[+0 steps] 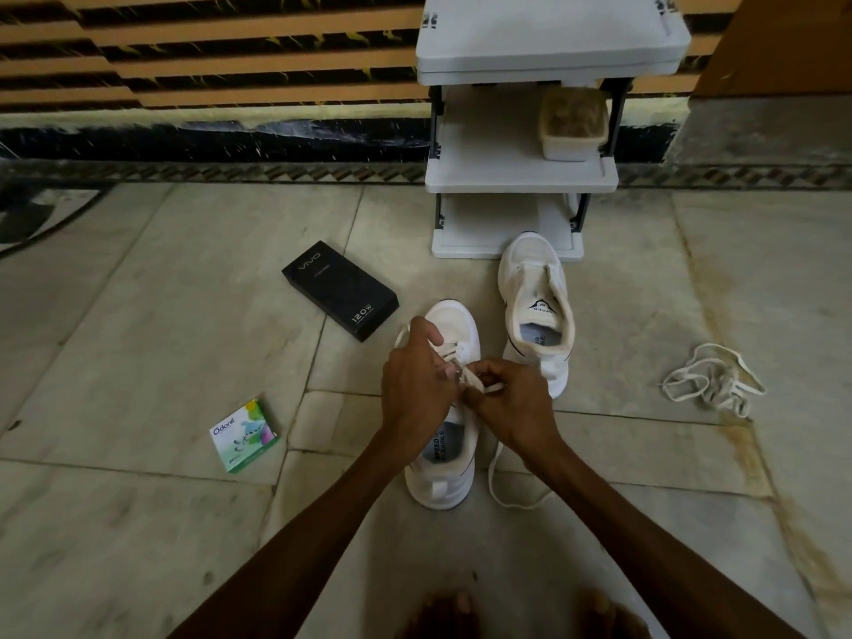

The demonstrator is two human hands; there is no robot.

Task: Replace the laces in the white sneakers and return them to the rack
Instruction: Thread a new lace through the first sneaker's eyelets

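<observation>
Bare toes [454, 608], left hand [415, 385] and right hand [511, 403] pinching lace [477, 382] atop sneaker [454, 321]

On the floor [138, 315] stand a white rack [521, 177], the far sneaker [537, 288], the near sneaker [449, 486] beside it, a black box [340, 290], a green box [244, 434] and loose laces [712, 379].
</observation>
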